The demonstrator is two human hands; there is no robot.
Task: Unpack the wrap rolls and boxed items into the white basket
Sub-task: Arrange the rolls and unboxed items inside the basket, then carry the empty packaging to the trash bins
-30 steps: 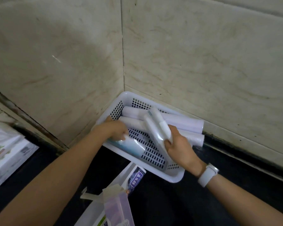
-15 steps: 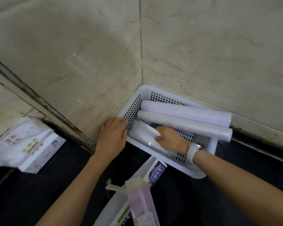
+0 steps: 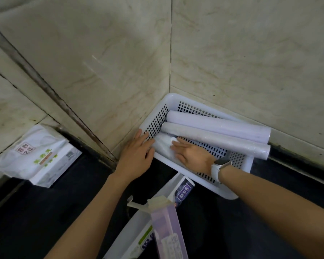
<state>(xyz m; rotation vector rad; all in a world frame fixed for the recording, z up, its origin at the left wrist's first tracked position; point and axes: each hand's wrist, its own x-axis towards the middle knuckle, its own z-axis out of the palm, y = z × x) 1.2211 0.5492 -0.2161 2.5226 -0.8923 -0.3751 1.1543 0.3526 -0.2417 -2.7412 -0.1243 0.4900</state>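
A white perforated basket [image 3: 230, 193] sits in the corner of two tiled walls. Two long pale wrap rolls lie in it along the back, the far roll [image 3: 219, 128] and the near roll [image 3: 213, 139], their right ends past the rim. A shorter clear-wrapped roll pack [image 3: 162, 145] lies at the basket's near left. My right hand [image 3: 192, 156], with a white watch on its wrist, lies flat on that pack, fingers spread. My left hand [image 3: 137, 156] rests open against the basket's left corner rim.
An opened pale purple box [image 3: 168, 227] and a white packaging bag with a dark label [image 3: 183, 189] lie on the dark counter in front of the basket. A white tissue pack [image 3: 36, 156] sits at the far left by the wall.
My right hand laid the short roll pack down into the basket and flattened on top of it. My left hand came out of the basket onto its left rim.
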